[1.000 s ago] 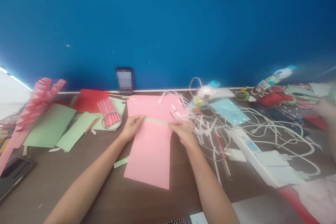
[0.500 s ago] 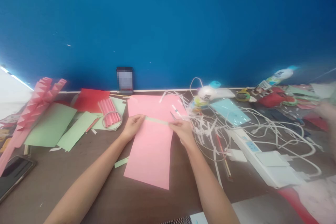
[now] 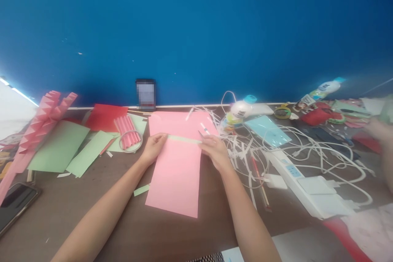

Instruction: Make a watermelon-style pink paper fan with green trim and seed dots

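Note:
A pink paper sheet (image 3: 175,176) hangs between my two hands, over the dark tabletop. Along its upper edge runs a narrow pale green paper strip (image 3: 183,139). My left hand (image 3: 154,148) pinches the sheet's upper left corner, where the strip ends. At the other end, my right hand (image 3: 216,151) has its fingers on the upper right corner, closed on the paper and strip. Behind them lies another pink sheet (image 3: 175,120) on the table. A slim white and blue item (image 3: 204,128) rests on that sheet, just beyond my right fingers.
Green sheets (image 3: 59,145), a red sheet (image 3: 106,118) and pleated pink paper (image 3: 127,133) lie left, near a phone (image 3: 18,204). Right are tangled white cables, a power strip (image 3: 294,176), a glue bottle (image 3: 241,110) and a blurred hand of another person (image 3: 379,129).
My right hand has shifted slightly right along the strip, and more of the green shows between my hands. At the far right, the other person's hand has moved.

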Demonstrator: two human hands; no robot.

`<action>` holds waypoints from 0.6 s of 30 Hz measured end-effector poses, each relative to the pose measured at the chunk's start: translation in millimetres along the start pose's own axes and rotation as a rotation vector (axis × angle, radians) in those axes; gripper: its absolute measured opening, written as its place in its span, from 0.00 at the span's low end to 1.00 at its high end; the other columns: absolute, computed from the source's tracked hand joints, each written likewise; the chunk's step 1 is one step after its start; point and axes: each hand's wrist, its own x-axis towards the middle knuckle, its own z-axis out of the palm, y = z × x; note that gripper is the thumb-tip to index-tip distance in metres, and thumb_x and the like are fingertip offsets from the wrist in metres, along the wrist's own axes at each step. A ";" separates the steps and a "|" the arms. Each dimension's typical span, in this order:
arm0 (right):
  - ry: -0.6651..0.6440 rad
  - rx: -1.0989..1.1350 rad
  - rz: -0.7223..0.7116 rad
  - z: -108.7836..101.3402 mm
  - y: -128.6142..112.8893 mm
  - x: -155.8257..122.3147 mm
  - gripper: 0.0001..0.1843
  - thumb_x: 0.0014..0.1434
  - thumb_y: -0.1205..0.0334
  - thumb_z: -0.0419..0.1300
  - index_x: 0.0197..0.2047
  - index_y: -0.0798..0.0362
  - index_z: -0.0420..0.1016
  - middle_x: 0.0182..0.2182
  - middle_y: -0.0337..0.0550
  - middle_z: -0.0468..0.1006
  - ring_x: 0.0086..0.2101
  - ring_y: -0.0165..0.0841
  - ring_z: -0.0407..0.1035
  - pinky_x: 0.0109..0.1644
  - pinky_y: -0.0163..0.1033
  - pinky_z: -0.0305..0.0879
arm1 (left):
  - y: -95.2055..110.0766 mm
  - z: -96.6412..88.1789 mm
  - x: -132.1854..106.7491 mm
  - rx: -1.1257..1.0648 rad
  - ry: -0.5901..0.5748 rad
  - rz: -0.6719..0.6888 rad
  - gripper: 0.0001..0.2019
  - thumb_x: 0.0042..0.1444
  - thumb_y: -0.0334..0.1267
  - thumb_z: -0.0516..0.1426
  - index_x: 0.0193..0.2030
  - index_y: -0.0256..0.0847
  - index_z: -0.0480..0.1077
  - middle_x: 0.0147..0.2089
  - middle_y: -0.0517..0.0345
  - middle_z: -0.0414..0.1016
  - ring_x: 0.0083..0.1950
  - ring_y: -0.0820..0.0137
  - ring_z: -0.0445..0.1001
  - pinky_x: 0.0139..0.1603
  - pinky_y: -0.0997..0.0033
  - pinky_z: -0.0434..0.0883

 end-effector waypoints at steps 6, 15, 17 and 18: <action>0.000 0.034 0.014 1.6 3.0 3.4 0.17 0.38 0.59 0.68 0.33 0.55 0.73 0.28 0.42 0.76 0.31 0.32 0.71 0.34 0.38 0.68 | -1.0 -0.5 2.0 -0.056 0.010 -0.018 0.17 0.47 0.50 0.57 0.33 0.37 0.72 0.30 0.59 0.74 0.30 0.70 0.71 0.30 0.74 0.66; -0.117 -0.241 -0.209 9.5 -14.3 -4.4 0.17 0.46 0.55 0.63 0.39 0.53 0.74 0.42 0.47 0.76 0.44 0.38 0.69 0.50 0.44 0.63 | -0.1 -1.7 -2.5 -0.072 -0.109 -0.071 0.15 0.46 0.48 0.59 0.33 0.37 0.72 0.28 0.58 0.74 0.28 0.70 0.72 0.28 0.73 0.67; -0.166 -0.372 -0.213 14.1 -16.6 -8.7 0.15 0.44 0.56 0.63 0.36 0.54 0.76 0.39 0.47 0.77 0.41 0.38 0.70 0.49 0.44 0.64 | 1.0 -1.2 -4.0 -0.034 -0.166 -0.075 0.15 0.45 0.46 0.60 0.34 0.37 0.72 0.29 0.57 0.74 0.29 0.69 0.72 0.29 0.73 0.67; -0.183 -0.436 -0.208 16.0 -16.6 -10.4 0.14 0.43 0.56 0.64 0.33 0.54 0.76 0.36 0.47 0.78 0.39 0.38 0.71 0.47 0.44 0.65 | 1.6 -0.9 -4.3 -0.014 -0.184 -0.062 0.14 0.45 0.45 0.60 0.34 0.37 0.72 0.30 0.56 0.75 0.30 0.69 0.72 0.30 0.73 0.68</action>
